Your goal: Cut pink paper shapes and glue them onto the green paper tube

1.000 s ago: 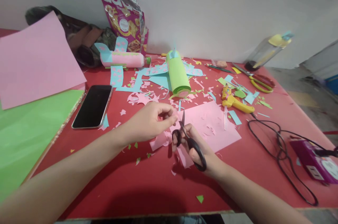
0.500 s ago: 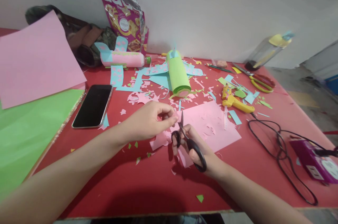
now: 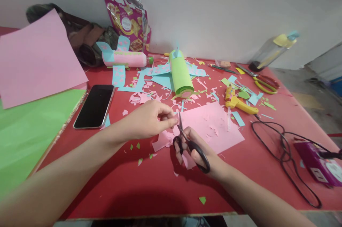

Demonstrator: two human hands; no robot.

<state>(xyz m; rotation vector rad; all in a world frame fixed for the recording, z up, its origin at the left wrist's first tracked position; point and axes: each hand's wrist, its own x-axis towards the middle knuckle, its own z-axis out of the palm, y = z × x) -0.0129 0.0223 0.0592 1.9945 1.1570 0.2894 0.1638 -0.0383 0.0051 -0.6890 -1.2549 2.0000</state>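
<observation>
My left hand is closed in a pinch on a small piece of pink paper, mostly covered by the fingers. Black-handled scissors are in my right hand, with thumb and fingers through the loops. Their blades are parted and point up beside the left fingertips, at the paper. Under both hands lie a pink sheet with small cut scraps on it and other pink offcuts. Beyond them stands a green paper tube with blue wings, lying tilted on the red table.
A phone, pink sheet and green sheet lie left. A pink-wrapped bottle and snack bag are behind. Rightward are a yellow glue gun, its cord, a purple power strip, red-and-yellow-handled scissors and a clear bottle.
The scissors' blades have shifted slightly left and spread a little at the left fingertips. My left hand has moved slightly left, still pinching the paper.
</observation>
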